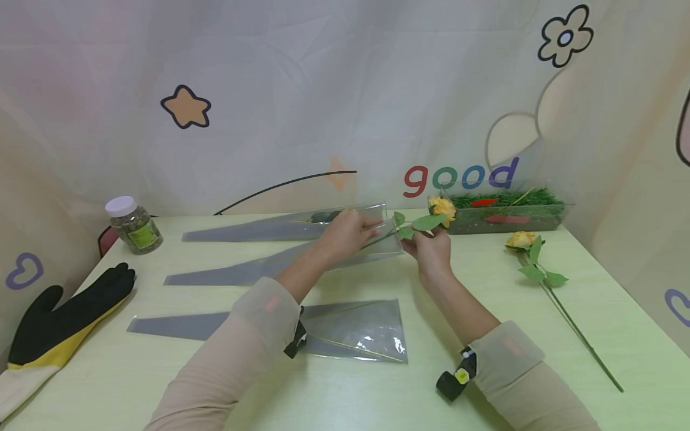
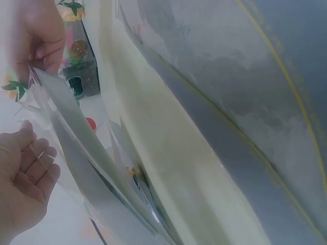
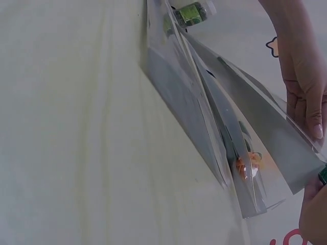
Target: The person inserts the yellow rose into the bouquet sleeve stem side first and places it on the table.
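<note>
Between the hands, a clear-and-grey flower sleeve [image 1: 291,260] is raised at its wide mouth. The left hand [image 1: 347,232] pinches the film near that mouth; in the left wrist view, its thumb and curled fingers [image 2: 38,171] are around the film. An artificial yellow rose [image 1: 444,209] stands at the mouth, its stem running into the sleeve. The right hand [image 1: 431,251] holds the rose below its bloom, beside the sleeve's corner; leaves partly hide the fingertips. Behind lies another sleeve [image 1: 232,231], with a rose inside showing orange in the right wrist view. A third sleeve [image 1: 356,329] lies in front, flat.
A loose yellow rose [image 1: 521,240] lies on the right of the table [image 1: 620,335]. At the back right stands a clear box [image 1: 507,218] of artificial grass. A jar [image 1: 135,227] with a white lid and a black-and-yellow glove [image 1: 70,317] are on the left.
</note>
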The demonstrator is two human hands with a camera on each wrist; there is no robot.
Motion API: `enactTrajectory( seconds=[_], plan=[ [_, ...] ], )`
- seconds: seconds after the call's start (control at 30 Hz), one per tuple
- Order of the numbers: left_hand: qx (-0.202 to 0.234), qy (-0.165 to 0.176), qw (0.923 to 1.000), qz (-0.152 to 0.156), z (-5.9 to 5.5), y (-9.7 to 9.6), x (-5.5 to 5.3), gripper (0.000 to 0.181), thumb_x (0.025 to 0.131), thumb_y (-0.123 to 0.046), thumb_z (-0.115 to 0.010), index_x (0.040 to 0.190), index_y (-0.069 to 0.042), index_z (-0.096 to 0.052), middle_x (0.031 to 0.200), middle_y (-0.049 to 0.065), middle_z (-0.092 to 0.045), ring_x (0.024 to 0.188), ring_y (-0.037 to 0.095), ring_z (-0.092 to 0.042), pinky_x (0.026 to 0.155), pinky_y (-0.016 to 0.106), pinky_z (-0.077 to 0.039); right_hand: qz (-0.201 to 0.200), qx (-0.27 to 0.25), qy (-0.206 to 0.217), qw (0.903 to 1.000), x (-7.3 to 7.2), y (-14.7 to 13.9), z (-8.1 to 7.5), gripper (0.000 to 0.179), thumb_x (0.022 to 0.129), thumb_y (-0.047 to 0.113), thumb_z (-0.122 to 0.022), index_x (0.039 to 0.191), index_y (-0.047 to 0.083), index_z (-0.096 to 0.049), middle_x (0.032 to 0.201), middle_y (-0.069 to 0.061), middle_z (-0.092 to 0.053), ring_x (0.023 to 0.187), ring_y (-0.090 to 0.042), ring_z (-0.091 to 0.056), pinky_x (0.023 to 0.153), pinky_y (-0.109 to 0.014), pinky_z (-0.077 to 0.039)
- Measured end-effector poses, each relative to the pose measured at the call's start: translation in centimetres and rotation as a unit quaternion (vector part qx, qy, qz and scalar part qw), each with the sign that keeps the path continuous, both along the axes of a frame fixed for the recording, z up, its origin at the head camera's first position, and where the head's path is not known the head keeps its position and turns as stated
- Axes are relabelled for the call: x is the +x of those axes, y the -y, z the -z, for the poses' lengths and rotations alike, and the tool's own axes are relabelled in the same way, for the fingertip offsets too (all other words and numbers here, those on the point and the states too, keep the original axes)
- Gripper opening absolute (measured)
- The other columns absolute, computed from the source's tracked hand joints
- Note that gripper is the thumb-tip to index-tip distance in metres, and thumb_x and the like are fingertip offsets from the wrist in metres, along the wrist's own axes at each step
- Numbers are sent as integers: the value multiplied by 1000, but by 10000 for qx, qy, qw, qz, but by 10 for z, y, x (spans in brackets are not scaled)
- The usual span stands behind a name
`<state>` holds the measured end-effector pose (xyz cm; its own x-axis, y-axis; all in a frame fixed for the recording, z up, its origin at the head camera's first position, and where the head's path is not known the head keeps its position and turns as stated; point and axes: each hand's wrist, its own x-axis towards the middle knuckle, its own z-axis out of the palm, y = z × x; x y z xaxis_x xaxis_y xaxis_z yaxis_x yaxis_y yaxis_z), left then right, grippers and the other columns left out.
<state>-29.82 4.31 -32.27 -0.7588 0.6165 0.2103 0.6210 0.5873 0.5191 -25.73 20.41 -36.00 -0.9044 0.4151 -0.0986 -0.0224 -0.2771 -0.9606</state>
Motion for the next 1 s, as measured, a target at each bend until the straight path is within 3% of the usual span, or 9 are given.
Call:
enactTrajectory(
  seconds=[0.17,0.33,0.43,0.67,0.8,1.0],
  plan=[
    [-57,-74,10000,2,0,0,-1,31,91,-18,-60,120,-7,-63,87,9,-70,45,7,-25,48,21,-29,-59,52,-4,10000,0,2,0,35,94,4,-48,127,-5,-40,105,-13,-51,69,-7,-59,73,-23,-50],
    [-69,-46,10000,12,0,-1,-1,30,91,-16,-60,120,-7,-63,69,7,-65,43,7,-24,47,21,-28,-43,166,98,9998,-1,3,0,35,95,8,-50,126,-4,-42,105,-11,-51,73,-8,-58,75,-23,-50],
    [-62,-21,10000,28,-1,-1,-1,31,91,-17,-60,120,-6,-62,67,9,-64,45,8,-26,48,22,-29,-19,154,51,9999,-2,4,0,34,95,9,-50,124,-5,-43,104,-11,-50,73,-8,-58,75,-23,-50],
    [-119,133,9998,-61,1,-3,-1,33,92,-21,-59,123,-10,-61,99,10,-69,47,8,-33,51,21,-34,59,125,-119,9998,-3,3,-1,29,93,6,-52,119,-5,-47,103,-8,-49,74,-8,-58,75,-21,-49],
    [-109,187,9997,-92,1,-3,0,34,91,-22,-59,124,-10,-60,99,10,-69,45,8,-36,49,21,-34,58,124,-209,9997,-3,3,-3,25,93,2,-50,116,-6,-47,101,-8,-47,76,-9,-57,74,-21,-49],
    [-143,-60,9998,-88,1,-4,-1,32,91,-22,-59,121,-10,-62,97,8,-69,51,8,-36,52,21,-33,4,-86,-238,9997,-2,2,-5,38,91,-2,-49,127,-3,-39,107,-11,-51,85,-11,-58,78,-22,-49]
  ],
)
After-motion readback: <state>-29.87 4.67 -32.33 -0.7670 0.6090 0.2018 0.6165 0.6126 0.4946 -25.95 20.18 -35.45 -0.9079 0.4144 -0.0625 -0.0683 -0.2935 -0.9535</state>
